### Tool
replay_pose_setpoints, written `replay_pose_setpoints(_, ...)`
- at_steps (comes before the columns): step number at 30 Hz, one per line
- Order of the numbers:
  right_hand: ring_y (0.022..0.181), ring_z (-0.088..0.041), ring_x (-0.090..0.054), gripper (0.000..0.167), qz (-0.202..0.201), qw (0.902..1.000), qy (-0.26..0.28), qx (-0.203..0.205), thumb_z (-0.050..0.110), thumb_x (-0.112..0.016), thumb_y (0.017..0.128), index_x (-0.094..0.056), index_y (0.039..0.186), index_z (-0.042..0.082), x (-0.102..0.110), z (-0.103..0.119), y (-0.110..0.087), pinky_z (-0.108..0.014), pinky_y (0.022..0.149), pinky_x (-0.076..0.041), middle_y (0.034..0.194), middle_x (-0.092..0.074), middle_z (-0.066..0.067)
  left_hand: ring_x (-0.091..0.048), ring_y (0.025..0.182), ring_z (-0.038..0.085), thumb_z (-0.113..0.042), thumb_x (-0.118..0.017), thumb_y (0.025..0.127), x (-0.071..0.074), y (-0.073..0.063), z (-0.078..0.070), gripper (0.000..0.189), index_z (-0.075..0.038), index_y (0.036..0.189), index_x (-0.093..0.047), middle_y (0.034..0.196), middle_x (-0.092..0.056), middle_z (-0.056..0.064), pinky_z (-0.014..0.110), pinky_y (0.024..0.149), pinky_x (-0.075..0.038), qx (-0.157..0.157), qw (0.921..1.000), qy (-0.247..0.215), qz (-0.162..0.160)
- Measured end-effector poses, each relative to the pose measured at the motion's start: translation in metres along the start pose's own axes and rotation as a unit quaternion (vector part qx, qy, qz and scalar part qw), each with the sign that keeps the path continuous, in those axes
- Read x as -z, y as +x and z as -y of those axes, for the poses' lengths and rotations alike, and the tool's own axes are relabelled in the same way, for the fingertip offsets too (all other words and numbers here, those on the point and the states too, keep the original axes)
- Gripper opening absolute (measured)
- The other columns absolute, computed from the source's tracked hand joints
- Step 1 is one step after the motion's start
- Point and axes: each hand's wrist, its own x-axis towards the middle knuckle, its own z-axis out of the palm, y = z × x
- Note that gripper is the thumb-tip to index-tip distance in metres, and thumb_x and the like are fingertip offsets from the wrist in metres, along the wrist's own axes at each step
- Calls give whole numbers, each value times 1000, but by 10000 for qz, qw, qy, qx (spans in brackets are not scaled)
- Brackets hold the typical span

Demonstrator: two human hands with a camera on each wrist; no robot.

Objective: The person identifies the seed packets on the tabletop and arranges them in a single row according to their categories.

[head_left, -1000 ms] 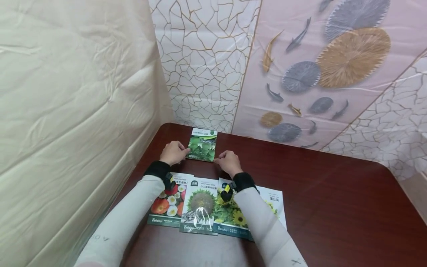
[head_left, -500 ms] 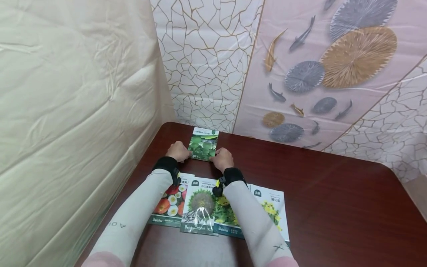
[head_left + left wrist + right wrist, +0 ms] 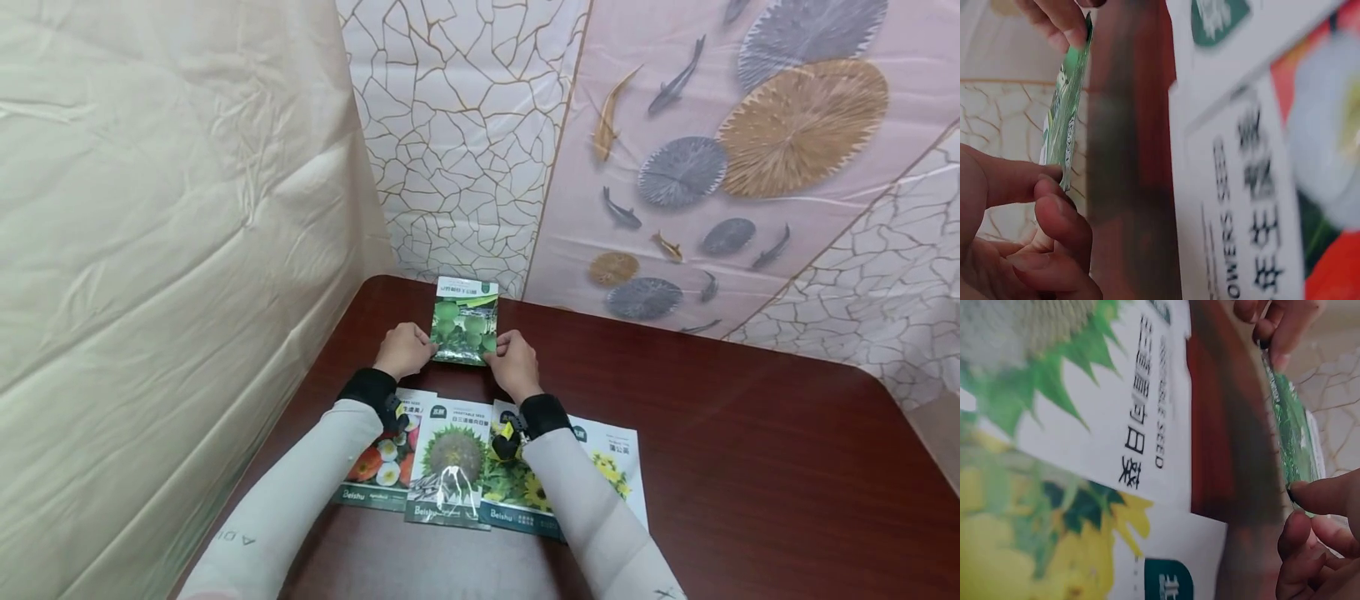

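Observation:
A green-leaf seed packet is held between both hands near the back of the table, its near edge raised. My left hand pinches the near left corner between thumb and fingers; the left wrist view shows this grip on the packet edge-on. At the near right corner, my right hand pinches it the same way, as the right wrist view confirms. Below the wrists lie a red-and-white flower packet, a sunflower-head packet and a yellow-flower packet, partly covered by the arms.
At the row's right end lies a white packet with small yellow flowers, partly under the right forearm. The dark red tabletop extends to the right. A cream cloth wall borders the left, and a patterned curtain hangs behind.
Both hands closed in on the packet's near corners and now pinch them. The packet has risen and tilted up from lying flat on the table.

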Motion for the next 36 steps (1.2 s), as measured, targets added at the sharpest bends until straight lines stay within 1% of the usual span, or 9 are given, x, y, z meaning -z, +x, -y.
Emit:
replay_pose_setpoints(4,101,-28,-58,29,-140,9996,150,190,19,-66,93,-53,117,9,11,0,-16,-39,82,-46,112,-60,-11,-61,75,22,-25,-60,96,1,-19,-6,18,-8,100,-61,88,-64,9,33,72,-46,-302,9993,-183,-114)
replay_pose_setpoints(10,86,-26,-56,33,-399,9976,349,442,19,-66,93,-51,121,11,28,-1,-50,-37,73,-44,109,-59,-10,-58,69,18,-21,-59,96,3,-54,-18,15,-7,102,-60,77,-63,7,29,65,-42,-839,9939,-662,-281)
replay_pose_setpoints(14,76,-15,-52,35,-703,9922,190,1015,31,-60,96,-47,126,22,25,-31,-62,-33,61,-44,108,-57,0,-58,66,16,-20,-60,96,3,-77,-26,14,-7,101,-61,75,-65,7,29,63,-42,-1161,9896,-764,-379)
replay_pose_setpoints(18,74,-4,-48,40,-1142,9800,-235,1613,48,-53,94,-40,130,35,17,-75,-68,-25,61,-43,108,-53,13,-57,65,15,-20,-60,96,1,-104,-34,12,-9,101,-61,78,-66,12,30,64,-43,-1266,9856,-1060,-360)
replay_pose_setpoints(20,74,-5,-48,41,-1215,9757,-137,1819,45,-54,95,-40,132,33,24,-79,-83,-25,64,-41,110,-54,11,-57,64,14,-20,-60,96,0,-118,-38,11,-10,100,-61,78,-66,12,30,65,-43,-1311,9834,-1193,-398)
replay_pose_setpoints(26,68,-2,-45,48,-1545,9716,-143,1788,44,-59,94,-38,136,39,35,-88,-126,-24,57,-36,115,-51,17,-53,59,15,-19,-62,95,-3,-159,-49,7,-14,100,-61,73,-61,3,26,61,-43,-1422,9779,-1445,-512)
replay_pose_setpoints(31,60,-2,-45,42,-1587,9712,473,1713,24,-68,91,-51,129,21,66,-40,-180,-23,51,-34,105,-58,2,-53,62,12,-20,-63,95,-6,-185,-56,7,-17,101,-61,73,-63,-1,25,62,-43,-1443,9782,-1402,-519)
replay_pose_setpoints(34,53,-3,-46,38,-1752,9712,685,1463,16,-74,86,-57,120,15,82,-9,-204,-21,49,-37,97,-61,2,-52,59,10,-21,-63,95,-8,-196,-59,7,-18,101,-62,71,-62,-6,24,59,-43,-1431,9786,-1408,-460)
replay_pose_setpoints(36,51,-1,-46,38,-1908,9684,661,1463,10,-75,83,-58,117,13,85,-4,-211,-19,49,-38,94,-62,3,-52,58,9,-21,-63,95,-9,-201,-61,7,-19,101,-61,70,-61,-7,24,58,-43,-1418,9784,-1449,-406)
